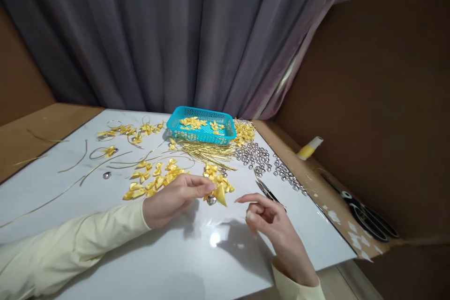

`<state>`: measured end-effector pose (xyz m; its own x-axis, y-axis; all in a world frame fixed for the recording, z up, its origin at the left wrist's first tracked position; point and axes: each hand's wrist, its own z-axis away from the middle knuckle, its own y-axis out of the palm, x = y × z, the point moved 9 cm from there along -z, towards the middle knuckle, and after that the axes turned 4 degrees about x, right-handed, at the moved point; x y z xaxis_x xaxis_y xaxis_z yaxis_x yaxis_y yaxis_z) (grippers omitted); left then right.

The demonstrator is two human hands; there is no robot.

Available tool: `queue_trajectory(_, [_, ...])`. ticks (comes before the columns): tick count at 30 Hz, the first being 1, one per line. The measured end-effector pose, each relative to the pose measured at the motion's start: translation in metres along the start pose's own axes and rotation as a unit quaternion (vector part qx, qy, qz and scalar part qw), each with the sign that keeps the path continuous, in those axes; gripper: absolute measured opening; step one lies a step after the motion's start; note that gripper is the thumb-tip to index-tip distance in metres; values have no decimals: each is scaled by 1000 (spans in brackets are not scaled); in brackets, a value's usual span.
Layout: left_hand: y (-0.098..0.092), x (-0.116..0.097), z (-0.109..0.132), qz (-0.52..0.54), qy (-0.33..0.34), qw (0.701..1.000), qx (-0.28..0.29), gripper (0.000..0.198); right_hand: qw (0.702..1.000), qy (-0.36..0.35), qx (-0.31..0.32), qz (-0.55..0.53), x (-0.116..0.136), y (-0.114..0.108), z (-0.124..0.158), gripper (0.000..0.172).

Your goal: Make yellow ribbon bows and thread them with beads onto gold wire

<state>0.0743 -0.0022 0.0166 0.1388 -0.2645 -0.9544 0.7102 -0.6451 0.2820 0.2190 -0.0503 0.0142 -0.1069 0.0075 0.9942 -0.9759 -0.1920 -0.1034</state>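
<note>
My left hand [179,197] pinches a yellow satin ribbon bow [220,194] between thumb and fingertips. A shiny silver bead [211,200] shows just under the bow; whether it is fastened to it I cannot tell. To the right, my right hand [263,218] hovers over the white board, index finger stretched out and the others loosely curled, with nothing visible in it. Small scissors [267,191] lie just behind that hand. Beyond my left hand are loose yellow bows [160,180], and another small pile of bows [211,172] sits behind the held one.
A turquoise basket [200,138] with yellow bows stands at the back. Gold cords [207,152] lie before it, and silver beads [258,157] spread to the right. Bows on cords [121,130] lie back left. Large black scissors [367,218] and a glue-like tube [310,148] are on the right edge.
</note>
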Motion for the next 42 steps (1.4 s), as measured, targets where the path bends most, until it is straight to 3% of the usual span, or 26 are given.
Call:
queue_trajectory(6, [7, 12, -1, -91, -1, 996, 10, 23, 986, -51, -5, 158, 21, 37, 3, 28])
queue_trajectory(10, [-9, 16, 2, -195, 1, 978, -80, 24, 974, -83, -35, 206, 24, 43, 2, 26])
queue_trajectory(12, [-13, 17, 7, -216, 3, 972, -98, 30, 966, -89, -41, 238, 21, 46, 0, 24])
queue_trajectory(15, [-6, 21, 13, -191, -7, 980, -47, 46, 962, -76, 8, 263, 13, 61, -4, 20])
queue_trajectory(18, [3, 32, 18, -130, -50, 990, 12, 43, 968, -56, 59, 238, 8, 74, -6, 16])
queue_trajectory(20, [3, 40, 19, -92, -78, 993, 18, 42, 975, -46, 67, 209, 8, 75, -6, 18])
queue_trajectory(28, [-18, 52, 17, -27, -98, 994, -35, 45, 996, 52, 10, 71, 0, 29, 1, 26])
queue_trajectory(31, [-29, 49, 20, -31, -87, 994, -54, 46, 995, 90, 53, -6, -8, 28, 5, 25])
queue_trajectory(34, [-37, 46, 22, -105, -72, 990, -57, 47, 986, 116, 117, -21, -14, 34, 10, 25])
queue_trajectory(37, [-41, 47, 24, -193, -65, 978, -44, 46, 982, 114, 107, 110, -15, 22, 5, 25])
queue_trajectory(39, [-40, 47, 25, -226, -57, 972, -31, 42, 964, 83, 43, 249, -8, 0, -5, 24])
queue_trajectory(42, [-39, 45, 28, -264, -42, 963, -33, 38, 910, 18, -63, 410, 11, -33, -25, 20])
